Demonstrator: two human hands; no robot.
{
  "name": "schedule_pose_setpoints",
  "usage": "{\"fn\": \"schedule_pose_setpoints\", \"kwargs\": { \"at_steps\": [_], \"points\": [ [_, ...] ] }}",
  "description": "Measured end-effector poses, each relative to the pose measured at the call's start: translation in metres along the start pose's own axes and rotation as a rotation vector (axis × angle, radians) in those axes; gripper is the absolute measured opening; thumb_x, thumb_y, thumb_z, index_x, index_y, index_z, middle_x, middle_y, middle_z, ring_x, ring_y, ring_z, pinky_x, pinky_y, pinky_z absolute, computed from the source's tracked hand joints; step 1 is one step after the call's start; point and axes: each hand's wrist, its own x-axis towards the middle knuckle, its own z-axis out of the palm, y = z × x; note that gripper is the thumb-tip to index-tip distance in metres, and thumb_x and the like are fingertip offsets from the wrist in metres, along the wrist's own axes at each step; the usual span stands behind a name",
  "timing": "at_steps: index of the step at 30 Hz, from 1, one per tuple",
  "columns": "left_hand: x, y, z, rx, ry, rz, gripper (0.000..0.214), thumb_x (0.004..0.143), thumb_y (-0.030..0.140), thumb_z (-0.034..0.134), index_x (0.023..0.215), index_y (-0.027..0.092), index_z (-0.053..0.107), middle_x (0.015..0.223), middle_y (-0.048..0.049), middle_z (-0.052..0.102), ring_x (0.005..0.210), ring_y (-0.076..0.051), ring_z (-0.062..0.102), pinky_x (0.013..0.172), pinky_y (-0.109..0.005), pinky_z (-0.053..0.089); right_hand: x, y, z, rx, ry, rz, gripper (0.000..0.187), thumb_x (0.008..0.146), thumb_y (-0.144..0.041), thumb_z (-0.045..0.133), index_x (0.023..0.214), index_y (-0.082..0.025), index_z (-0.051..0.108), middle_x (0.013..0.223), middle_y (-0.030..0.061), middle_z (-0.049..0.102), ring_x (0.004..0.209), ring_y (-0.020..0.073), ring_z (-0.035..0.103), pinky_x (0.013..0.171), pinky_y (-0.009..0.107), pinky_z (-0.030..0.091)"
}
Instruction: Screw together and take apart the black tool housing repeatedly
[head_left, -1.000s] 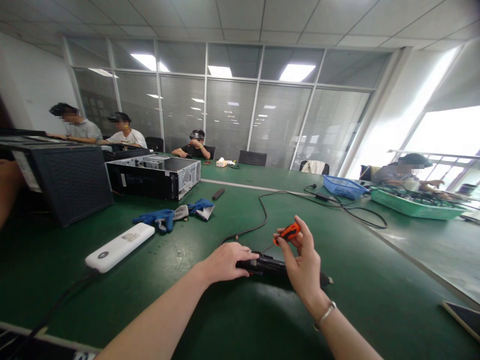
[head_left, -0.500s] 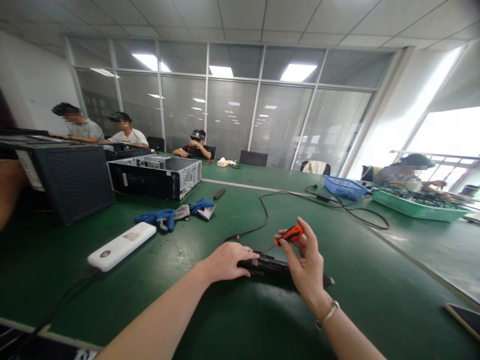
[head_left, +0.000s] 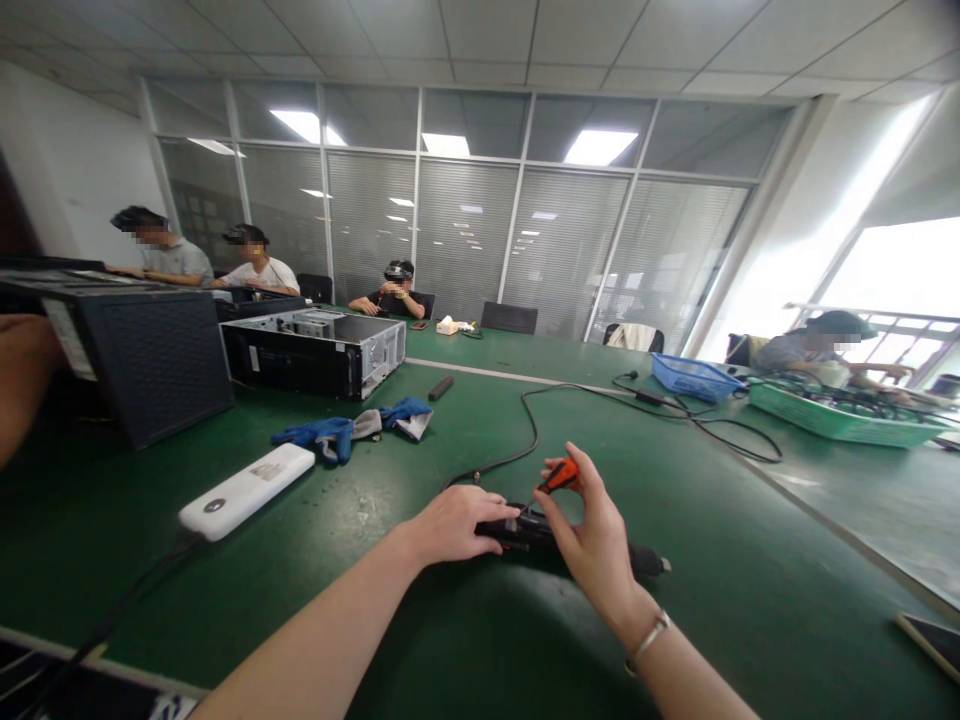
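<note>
My left hand (head_left: 461,522) lies closed over the left end of a long black device (head_left: 536,530) with a small pale tip at its right end, holding it down on the green table. In my right hand (head_left: 596,530) is a small screwdriver (head_left: 559,476) with an orange and black handle, pinched between fingers and thumb. Its thin shaft slants down to the left, toward the upper side of the device near my left fingertips. Exactly where the screwdriver's tip meets the device cannot be made out. My right hand and wrist hide part of the device.
A black cable (head_left: 531,420) runs over the table (head_left: 750,560) behind my hands. Leftward are blue gloves (head_left: 334,435), a white power strip-like block (head_left: 251,490) and computer cases (head_left: 300,350). Blue (head_left: 694,380) and green (head_left: 840,415) baskets stand at right. Several people sit around.
My right hand and the screwdriver have shifted left and slightly down, closer to my left hand. My left hand and the black device stay in place.
</note>
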Motion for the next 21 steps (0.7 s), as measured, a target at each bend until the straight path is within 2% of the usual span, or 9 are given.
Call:
{"fn": "schedule_pose_setpoints", "kwargs": {
  "at_steps": [3, 5, 8, 13, 15, 17, 19, 21],
  "points": [
    [0.001, 0.002, -0.001, -0.035, 0.012, -0.013, 0.056, 0.073, 0.033, 0.077, 0.125, 0.023, 0.060, 0.118, -0.0084, 0.066, 0.104, -0.026, 0.063, 0.096, -0.036, 0.044, 0.003, -0.005, 0.004, -0.113, -0.018, -0.053, 0.051, 0.089, -0.026, 0.055, 0.138, -0.026, 0.041, 0.104, 0.0071, 0.064, 0.087, 0.0201, 0.065, 0.081, 0.038, 0.056],
    [0.002, 0.004, -0.002, -0.063, 0.020, -0.018, 0.055, 0.072, 0.031, 0.078, 0.123, 0.023, 0.060, 0.116, -0.0061, 0.067, 0.102, -0.025, 0.064, 0.095, -0.034, 0.044, 0.005, -0.009, 0.007, -0.079, -0.070, -0.033, 0.052, 0.091, -0.023, 0.049, 0.141, -0.026, 0.036, 0.101, 0.0055, 0.065, 0.085, 0.0182, 0.066, 0.080, 0.035, 0.056],
    [0.003, 0.004, -0.002, -0.090, 0.024, -0.025, 0.054, 0.071, 0.031, 0.079, 0.121, 0.023, 0.061, 0.116, -0.0045, 0.067, 0.101, -0.024, 0.064, 0.093, -0.032, 0.044, 0.008, -0.012, 0.010, -0.029, -0.106, 0.000, 0.054, 0.093, -0.023, 0.045, 0.144, -0.025, 0.030, 0.107, 0.0063, 0.064, 0.089, 0.0171, 0.066, 0.081, 0.033, 0.055],
    [0.003, 0.000, 0.000, -0.120, 0.024, -0.022, 0.054, 0.070, 0.033, 0.079, 0.120, 0.023, 0.062, 0.114, -0.0041, 0.068, 0.102, -0.024, 0.064, 0.093, -0.030, 0.044, 0.016, -0.012, 0.012, -0.187, -0.060, -0.029, 0.046, 0.087, -0.032, 0.056, 0.132, -0.025, 0.046, 0.099, 0.0062, 0.064, 0.082, 0.0198, 0.065, 0.076, 0.035, 0.056],
    [0.003, -0.001, 0.001, -0.122, 0.023, -0.022, 0.054, 0.071, 0.034, 0.079, 0.121, 0.022, 0.061, 0.114, -0.0040, 0.068, 0.102, -0.024, 0.064, 0.092, -0.030, 0.044, 0.018, -0.013, 0.013, -0.143, -0.104, -0.023, 0.043, 0.090, -0.029, 0.052, 0.132, -0.026, 0.045, 0.101, 0.0060, 0.065, 0.084, 0.0195, 0.066, 0.077, 0.034, 0.056],
    [0.003, -0.001, 0.001, -0.121, 0.020, -0.022, 0.054, 0.071, 0.034, 0.078, 0.121, 0.022, 0.061, 0.114, -0.0044, 0.068, 0.102, -0.025, 0.064, 0.092, -0.030, 0.044, 0.018, -0.012, 0.016, -0.033, -0.139, -0.003, 0.046, 0.092, -0.024, 0.045, 0.138, -0.025, 0.038, 0.110, 0.0075, 0.064, 0.090, 0.0185, 0.067, 0.081, 0.033, 0.055],
    [0.003, 0.000, 0.000, -0.123, 0.014, -0.017, 0.054, 0.072, 0.033, 0.078, 0.122, 0.022, 0.061, 0.114, -0.0047, 0.068, 0.102, -0.025, 0.064, 0.091, -0.030, 0.044, 0.015, -0.012, 0.017, 0.019, -0.116, 0.001, 0.049, 0.093, -0.023, 0.043, 0.141, -0.024, 0.032, 0.119, 0.0102, 0.060, 0.095, 0.0182, 0.067, 0.085, 0.034, 0.055],
    [0.002, 0.001, 0.000, -0.124, 0.015, -0.012, 0.054, 0.071, 0.032, 0.078, 0.122, 0.022, 0.061, 0.113, -0.0045, 0.068, 0.102, -0.025, 0.064, 0.092, -0.030, 0.044, 0.013, -0.010, 0.018, -0.049, -0.037, -0.029, 0.048, 0.092, -0.028, 0.047, 0.139, -0.023, 0.036, 0.117, 0.0115, 0.059, 0.092, 0.0194, 0.066, 0.084, 0.037, 0.055]
  ]
}}
